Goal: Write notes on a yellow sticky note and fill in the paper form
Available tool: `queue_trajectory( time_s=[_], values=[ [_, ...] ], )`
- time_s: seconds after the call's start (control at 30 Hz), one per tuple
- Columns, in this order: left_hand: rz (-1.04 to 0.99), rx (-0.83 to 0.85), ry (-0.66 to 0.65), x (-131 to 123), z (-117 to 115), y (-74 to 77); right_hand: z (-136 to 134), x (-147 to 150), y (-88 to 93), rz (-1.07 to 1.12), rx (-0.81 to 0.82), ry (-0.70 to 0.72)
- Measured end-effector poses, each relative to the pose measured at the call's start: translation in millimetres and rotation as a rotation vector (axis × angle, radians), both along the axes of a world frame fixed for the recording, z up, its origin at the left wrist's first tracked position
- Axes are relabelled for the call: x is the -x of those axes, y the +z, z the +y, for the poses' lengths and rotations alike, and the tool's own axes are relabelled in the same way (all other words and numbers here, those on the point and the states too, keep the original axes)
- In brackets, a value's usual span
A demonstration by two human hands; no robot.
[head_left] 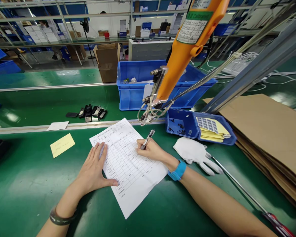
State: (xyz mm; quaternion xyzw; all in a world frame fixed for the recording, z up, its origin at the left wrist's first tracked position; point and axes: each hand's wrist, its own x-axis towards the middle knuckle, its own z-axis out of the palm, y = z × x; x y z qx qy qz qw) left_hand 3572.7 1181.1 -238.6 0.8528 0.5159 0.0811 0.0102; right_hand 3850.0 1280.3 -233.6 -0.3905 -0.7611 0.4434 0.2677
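A white sheet (138, 184) printed with a table lies at an angle on the green work surface (32, 191). My left hand (95, 171) rests flat on its left edge, fingers spread and thumb pointing right. Over the right part of the grid, my right hand (150, 150) grips a pen (147, 139), its upper end pointing up and right; the tip is hidden by my fingers. Small handwritten marks show in some cells near it. Left of the sheet lies a yellow note (62, 145) with faint writing.
Behind are black parts (88, 112), a large blue crate (133, 95) and a hanging orange tool (177, 62). To the right sit small blue bins (182, 122), a white glove (191, 149), a long screwdriver (241, 187) and stacked cardboard (268, 125). A white slip (58, 125) lies back left.
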Motion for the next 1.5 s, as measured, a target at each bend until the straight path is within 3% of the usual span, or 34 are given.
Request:
queue_trajectory(
  time_s=[0.97, 1.5],
  values=[
    [-0.002, 0.015, 0.01, -0.5, 1.2, 1.4, 0.7, 0.1, -2.0, -0.013, -0.018, -0.032],
    [0.001, 0.03, 0.007, -0.9, 0.7, 2.2, 2.5, -0.3, -0.3, 0.067, -0.011, -0.138]
  ],
)
